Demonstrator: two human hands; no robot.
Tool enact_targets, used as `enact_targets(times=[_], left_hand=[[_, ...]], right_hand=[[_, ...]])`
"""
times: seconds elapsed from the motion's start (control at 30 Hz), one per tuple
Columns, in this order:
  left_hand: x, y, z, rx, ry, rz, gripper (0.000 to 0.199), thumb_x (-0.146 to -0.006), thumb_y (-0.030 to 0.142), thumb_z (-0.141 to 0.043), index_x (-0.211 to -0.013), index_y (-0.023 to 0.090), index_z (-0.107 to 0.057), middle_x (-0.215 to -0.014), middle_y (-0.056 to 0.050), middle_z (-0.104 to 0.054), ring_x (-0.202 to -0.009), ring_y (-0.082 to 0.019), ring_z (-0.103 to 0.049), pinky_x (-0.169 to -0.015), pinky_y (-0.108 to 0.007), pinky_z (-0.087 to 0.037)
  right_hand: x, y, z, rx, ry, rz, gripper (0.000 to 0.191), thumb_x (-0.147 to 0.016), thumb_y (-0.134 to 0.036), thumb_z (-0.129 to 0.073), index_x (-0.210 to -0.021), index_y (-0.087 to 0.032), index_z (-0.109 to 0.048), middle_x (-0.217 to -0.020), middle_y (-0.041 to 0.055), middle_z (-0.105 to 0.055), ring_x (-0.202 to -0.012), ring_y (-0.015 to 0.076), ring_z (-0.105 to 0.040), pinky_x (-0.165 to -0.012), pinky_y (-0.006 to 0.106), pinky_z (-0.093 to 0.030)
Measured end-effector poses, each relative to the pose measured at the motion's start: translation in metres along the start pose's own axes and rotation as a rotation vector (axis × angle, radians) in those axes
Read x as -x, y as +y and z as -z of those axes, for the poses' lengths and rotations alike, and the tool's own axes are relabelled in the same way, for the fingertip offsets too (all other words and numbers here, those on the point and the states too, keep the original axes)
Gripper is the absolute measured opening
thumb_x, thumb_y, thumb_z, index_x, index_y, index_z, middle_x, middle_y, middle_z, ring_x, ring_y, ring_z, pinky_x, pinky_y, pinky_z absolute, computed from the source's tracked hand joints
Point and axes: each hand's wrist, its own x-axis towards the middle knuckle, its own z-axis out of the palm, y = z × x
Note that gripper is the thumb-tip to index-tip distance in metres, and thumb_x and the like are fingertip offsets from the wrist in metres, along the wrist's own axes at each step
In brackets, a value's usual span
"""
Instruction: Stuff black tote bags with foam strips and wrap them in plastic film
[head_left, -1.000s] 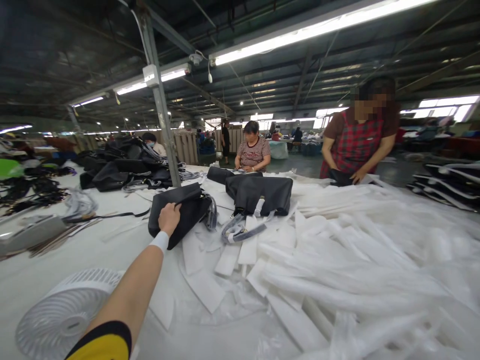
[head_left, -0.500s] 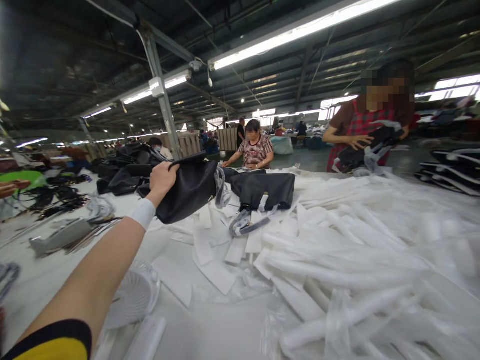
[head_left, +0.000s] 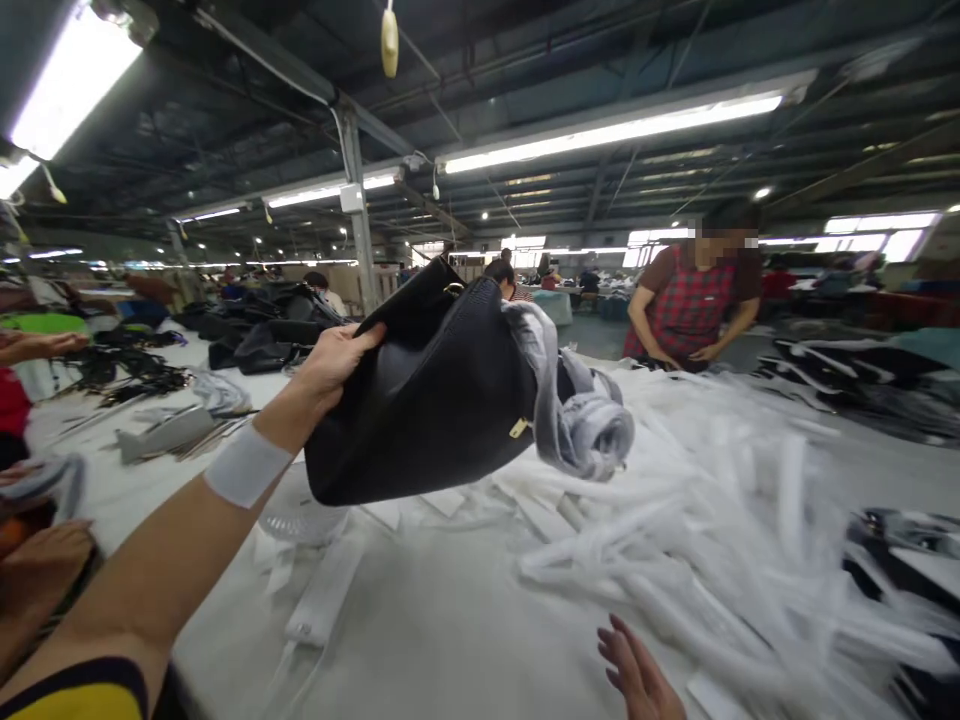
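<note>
A black handbag (head_left: 427,410) hangs above the white table, gripped at its left end by my left hand (head_left: 337,365), thumb on the near side. The bag is tilted, and a small gold zip pull shows at its lower right. From its right end sticks out a strap wrapped in pale plastic film (head_left: 589,425), part of it coiled. My right hand (head_left: 637,670) is low in the view with its fingers stretched out and nothing in it. Loose white plastic wrapping (head_left: 675,560) lies just beyond that hand.
On the table (head_left: 450,620) a white handheld fan (head_left: 322,590) lies at left. Black bags (head_left: 262,345) and straps are piled farther back. Dark pieces (head_left: 847,370) lie at right. A person in a checked apron (head_left: 697,300) stands opposite; another person's hands (head_left: 45,570) show at left.
My left hand has lifted the black handbag and brought it nearer, swinging its wrapped strap rightward. My right hand has come into view at the bottom. The person opposite has lowered their hands.
</note>
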Motion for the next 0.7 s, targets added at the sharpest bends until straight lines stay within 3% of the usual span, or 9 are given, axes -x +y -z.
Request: enact_targets(times=[0.1, 0.27, 0.4, 0.5, 0.6, 0.7], left_hand=[[0.052, 0.006, -0.001, 0.077, -0.105, 0.082, 0.059, -0.054, 0.057, -0.085, -0.085, 0.009, -0.069, -0.070, -0.003, -0.068, -0.058, -0.015, -0.059, -0.054, -0.023, -0.043], [0.125, -0.007, 0.009, 0.129, -0.189, 0.263, 0.053, -0.047, 0.052, -0.088, -0.079, 0.013, -0.071, -0.066, -0.002, -0.069, -0.057, -0.016, -0.060, -0.052, -0.023, -0.044], [0.167, -0.025, 0.029, 0.120, -0.210, 0.318, 0.048, -0.055, 0.050, -0.086, -0.084, 0.014, -0.073, -0.070, -0.002, -0.070, -0.062, -0.016, -0.061, -0.059, -0.024, -0.046], [0.192, -0.037, 0.049, 0.042, -0.228, 0.264, 0.044, -0.065, 0.053, -0.079, -0.086, 0.015, -0.072, -0.075, -0.002, -0.069, -0.070, -0.018, -0.061, -0.065, -0.026, -0.047], [0.226, -0.042, 0.066, -0.179, -0.179, 0.112, 0.036, -0.077, 0.052, -0.069, -0.079, 0.016, -0.068, -0.073, 0.000, -0.063, -0.071, -0.017, -0.057, -0.065, -0.026, -0.043], [0.275, -0.041, 0.066, -0.393, -0.150, -0.077, 0.029, -0.087, 0.044, -0.059, -0.074, 0.018, -0.064, -0.072, 0.001, -0.056, -0.071, -0.015, -0.052, -0.066, -0.026, -0.041]], right_hand=[[0.046, -0.051, -0.002, -0.482, -0.130, -0.144, 0.078, -0.063, -0.074, -0.067, -0.121, -0.022, -0.061, -0.114, 0.0135, -0.070, -0.107, 0.0335, -0.064, -0.092, 0.047, -0.052], [0.119, -0.117, 0.003, -1.008, -0.292, -0.320, 0.066, -0.065, -0.077, -0.066, -0.109, -0.028, -0.066, -0.116, 0.0085, -0.069, -0.110, 0.0312, -0.063, -0.098, 0.050, -0.048], [0.132, -0.124, 0.000, -1.203, -0.245, -0.590, 0.032, -0.079, -0.052, -0.071, -0.092, -0.024, -0.066, -0.087, 0.0015, -0.073, -0.085, 0.0204, -0.069, -0.086, 0.041, -0.055], [0.133, -0.118, 0.001, -1.245, -0.127, -0.709, 0.012, -0.085, -0.032, -0.067, -0.094, -0.023, -0.065, -0.085, -0.0006, -0.074, -0.080, 0.0171, -0.069, -0.079, 0.036, -0.057], [0.140, -0.117, 0.007, -1.217, -0.075, -0.642, 0.018, -0.083, -0.020, -0.067, -0.100, -0.024, -0.065, -0.090, -0.0020, -0.075, -0.085, 0.0168, -0.070, -0.082, 0.035, -0.058], [0.150, -0.118, 0.018, -1.132, -0.038, -0.552, 0.024, -0.078, -0.015, -0.068, -0.101, -0.023, -0.066, -0.093, -0.0010, -0.075, -0.089, 0.0176, -0.070, -0.085, 0.034, -0.059]])
